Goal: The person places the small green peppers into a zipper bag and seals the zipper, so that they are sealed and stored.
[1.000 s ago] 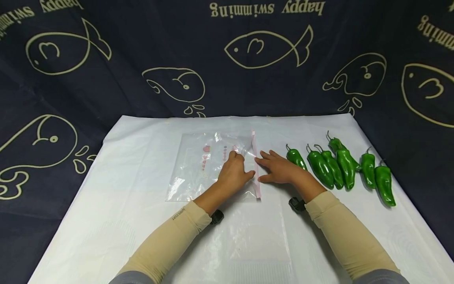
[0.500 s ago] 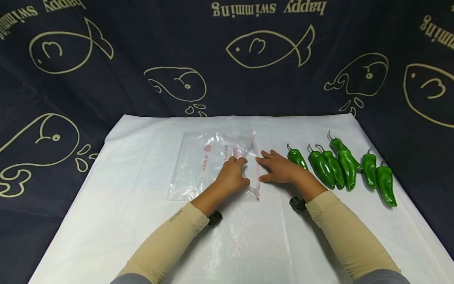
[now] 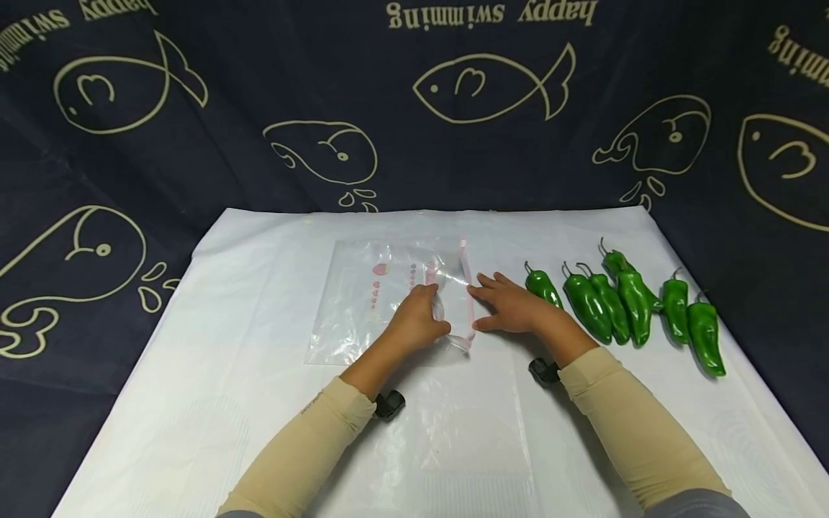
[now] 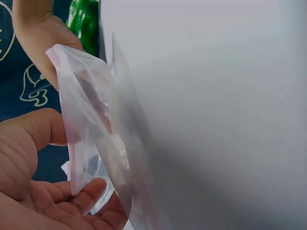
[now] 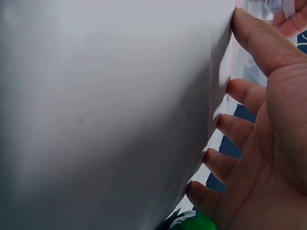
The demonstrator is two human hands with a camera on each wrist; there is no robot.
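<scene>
A clear zip bag (image 3: 343, 309) with small red and pink prints and a pink zip strip (image 3: 464, 257) lies flat on the white cloth, its mouth facing right. Near that mouth, my left hand (image 3: 414, 320) holds the upper film between bent fingers and thumb. In the left wrist view, the lifted pink edge (image 4: 64, 100) stands between the thumb and fingers of the left hand (image 4: 43, 177). My right hand (image 3: 512, 308), its fingers spread and fairly straight, presses at the mouth's right edge. The right wrist view shows the fingertips of the right hand (image 5: 283, 110) down on the surface.
Several green peppers lie to the right of my right hand: a single pepper (image 3: 542, 286) closest, a cluster (image 3: 635, 306) beyond, and another pepper (image 3: 704, 337) near the table's right edge. A dark curtain (image 3: 414, 165) with fish drawings hangs behind the white cloth (image 3: 246, 288).
My left hand has moved slightly left, drawing the bag's upper film back from the lower edge, so the mouth gapes more. The right hand and the peppers have stayed put.
</scene>
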